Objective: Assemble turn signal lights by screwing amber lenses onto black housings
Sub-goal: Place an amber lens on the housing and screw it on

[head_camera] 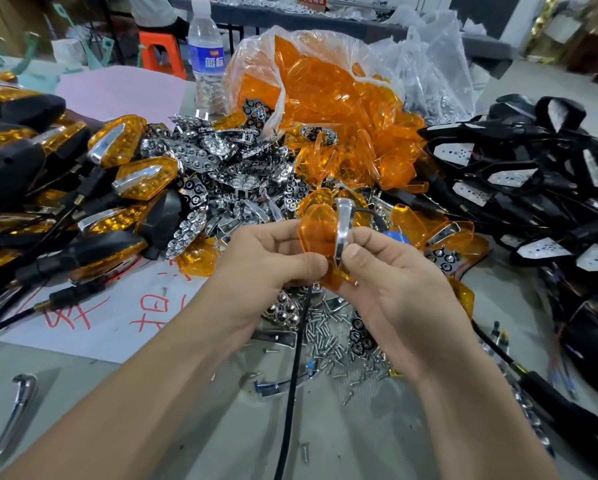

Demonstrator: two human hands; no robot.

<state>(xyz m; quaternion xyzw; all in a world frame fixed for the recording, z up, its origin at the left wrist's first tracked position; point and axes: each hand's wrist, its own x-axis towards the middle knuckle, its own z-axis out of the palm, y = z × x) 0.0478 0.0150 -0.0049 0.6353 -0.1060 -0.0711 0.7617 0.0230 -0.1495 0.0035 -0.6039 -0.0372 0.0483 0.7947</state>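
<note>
Grey workbench (377, 427) heaped with parts: clear bag of amber lenses (325, 84) at the back, black housings (532, 188) piled right, finished lights (128, 147) left, loose screws (335, 344) near the middle. Above the screws, left hand (266, 258) pinching one amber lens (316, 230) between thumb and curled fingers; right hand (394, 278), fingers curled, pinching a chrome trim strip (342, 230) held against that lens's right edge.

The amber lens (316, 230) I hold is clear orange, the chrome strip (341, 227) against it mirror-silver, the cable (292, 379) black. Reflectors (200, 155) gleam silver in honeycomb cells; housings (491, 131) are black with dotted white boards (513, 177); the white paper (93, 336) bears red strokes.
</note>
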